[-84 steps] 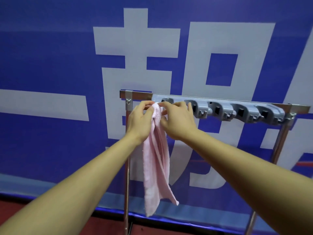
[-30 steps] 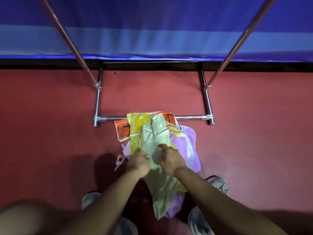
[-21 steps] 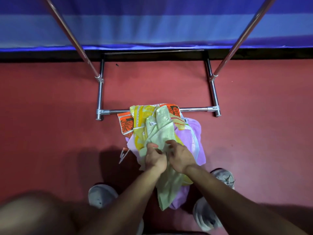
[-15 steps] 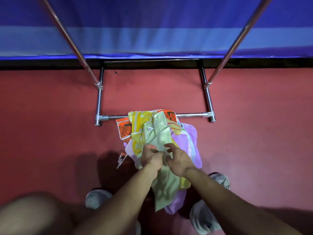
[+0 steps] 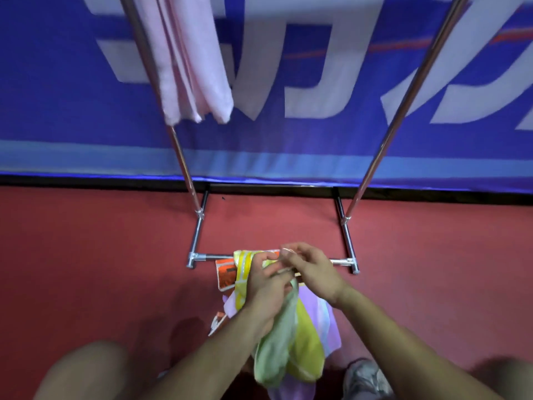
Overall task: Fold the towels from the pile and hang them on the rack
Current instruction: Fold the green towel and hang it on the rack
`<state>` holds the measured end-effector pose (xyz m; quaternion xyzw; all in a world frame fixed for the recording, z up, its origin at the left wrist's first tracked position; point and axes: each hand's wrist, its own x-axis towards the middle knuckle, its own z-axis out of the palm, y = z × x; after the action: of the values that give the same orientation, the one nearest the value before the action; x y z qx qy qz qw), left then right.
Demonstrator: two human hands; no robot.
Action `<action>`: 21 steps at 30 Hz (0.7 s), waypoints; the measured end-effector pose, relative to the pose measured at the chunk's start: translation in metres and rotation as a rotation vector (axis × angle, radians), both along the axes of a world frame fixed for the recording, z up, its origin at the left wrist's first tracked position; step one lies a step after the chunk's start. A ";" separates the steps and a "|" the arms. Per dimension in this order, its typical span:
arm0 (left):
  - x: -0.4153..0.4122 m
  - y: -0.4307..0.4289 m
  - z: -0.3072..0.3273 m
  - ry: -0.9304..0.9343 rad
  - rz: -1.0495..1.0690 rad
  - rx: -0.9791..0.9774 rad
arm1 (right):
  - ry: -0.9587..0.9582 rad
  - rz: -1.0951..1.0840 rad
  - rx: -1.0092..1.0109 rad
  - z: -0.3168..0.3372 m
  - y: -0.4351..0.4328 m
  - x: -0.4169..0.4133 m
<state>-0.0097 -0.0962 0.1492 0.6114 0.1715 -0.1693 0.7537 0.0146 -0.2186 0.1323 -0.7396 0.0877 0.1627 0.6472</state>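
Head view, looking down over both bare forearms.

The left hand (image 5: 266,280) was curled closed around the upper part of a pale green cloth towel (image 5: 277,346); the fingers wrapped the fabric, and the rest of the towel drooped below the hand toward the person. The right hand (image 5: 310,269) sat just beside the left, touching or nearly touching it, fingertips pinched together at the top edge of the same green towel. Motion blur made the exact pinch hard to read.

Directly beneath both hands lay the pile of towels (image 5: 310,339) on the red floor (image 5: 86,269): a yellow one with pale stripes, a lilac one under it on the right-hand side, and an orange printed one (image 5: 225,274) poking out beyond the left hand. The pile's far edge lay over the front bar of the base.

Beyond the hands stood the chrome tube rack (image 5: 199,226), its rectangular base on the floor and two uprights rising up and away, one on each side. A folded pale pink towel (image 5: 190,59) hung high by the upright on the left-hand side, well apart from the hands, its top out of frame.

Behind the rack was a blue banner with large white characters (image 5: 311,90). A grey-white sneaker (image 5: 364,376) showed below the right forearm, and a bare knee (image 5: 83,370) below the left.
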 end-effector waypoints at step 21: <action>-0.023 0.083 0.060 -0.492 -0.464 0.521 | -0.545 0.148 -0.455 0.179 0.048 -0.067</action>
<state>-0.0325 -0.0128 0.2089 0.8261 -0.1184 -0.1346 0.5343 -0.0526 -0.1705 0.3109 -0.8852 -0.1077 -0.0177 0.4521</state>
